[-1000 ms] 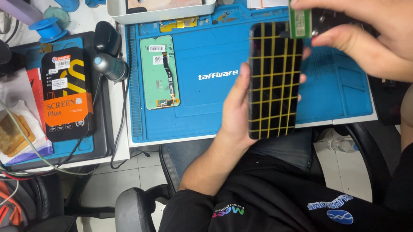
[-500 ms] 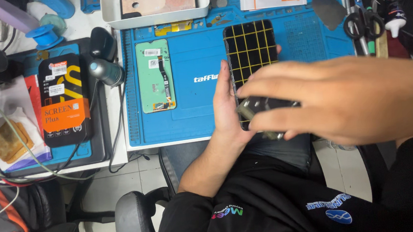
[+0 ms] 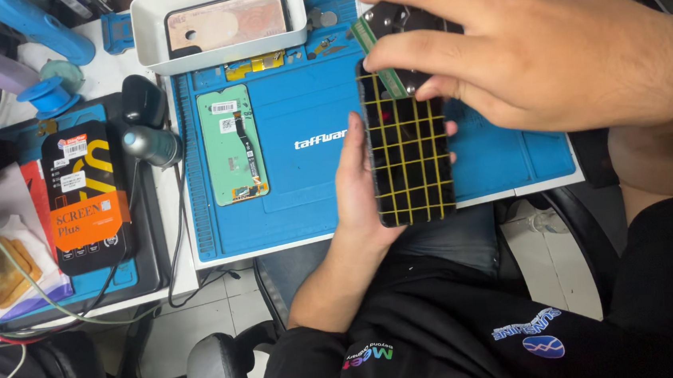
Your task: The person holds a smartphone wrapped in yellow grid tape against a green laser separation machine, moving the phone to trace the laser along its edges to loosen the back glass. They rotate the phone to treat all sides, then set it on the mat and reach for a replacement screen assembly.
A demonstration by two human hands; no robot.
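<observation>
**Phone screen with yellow grid held over the blue mat**

So the left hand (image 3: 361,191) has the phone screen (image 3: 410,155) gripped from behind, fingers wrapped round its left and right long edges, black glass with a yellow grid facing up. It sits upright over the near-right part of the blue repair mat (image 3: 305,191), its near edge hanging past the mat's front lip, above the lap.

The right hand (image 3: 533,45) comes in from the far right, fingers clenched on a small dark gadget (image 3: 397,20) with a green strip (image 3: 381,57) under it, pressed against the screen's far edge. That hand covers most of the mat's far right corner.

Open room: the middle of the mat, between the screen and the green phone back panel (image 3: 233,145) lying flat on the left, is bare blue. Further left, off the mat's edge, a screen box in black and orange (image 3: 85,197) lies on a dark tray, just beside a small metal-capped bottle (image 3: 153,143). At the far edge a white tray (image 3: 149,28) holds a phone (image 3: 226,22) face down.
</observation>
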